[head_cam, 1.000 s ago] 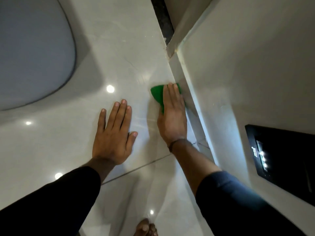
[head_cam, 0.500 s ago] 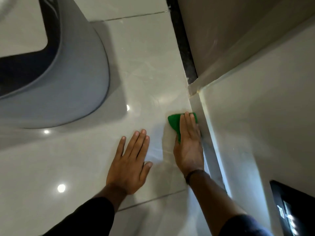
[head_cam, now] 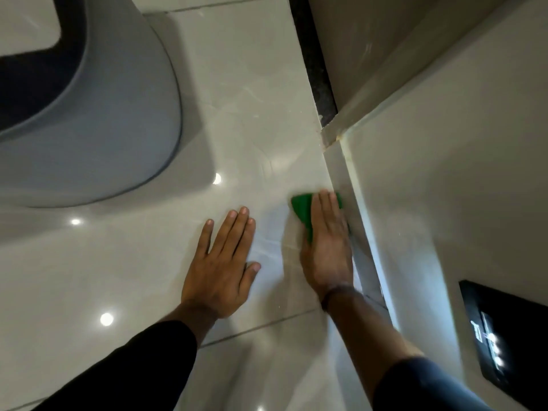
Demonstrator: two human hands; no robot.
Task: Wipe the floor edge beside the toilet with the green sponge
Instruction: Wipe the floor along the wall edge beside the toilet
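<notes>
- A glossy pale tiled floor (head_cam: 243,93) is filling the view, catching small ceiling-light reflections; the toilet (head_cam: 98,137) is sitting far left and a low wall ledge (head_cam: 353,203) is running along the right.
- The fingers (head_cam: 327,209) of the right hand (head_cam: 326,247) are lying flat and together, pressing the green sponge (head_cam: 302,210) down onto the floor, not curling around it.
- The sponge is sitting on the floor hard against the ledge's base, mostly hidden under the hand; only its far-left corner is showing.
- It is looking thin, light and soft, so it is probably bending into the corner; on this slick tile it is likely to slide easily, so steady palm pressure on top seems the best hold.
- The left hand (head_cam: 221,268) is resting open and flat on the floor, just left of the right, bracing the person.
</notes>
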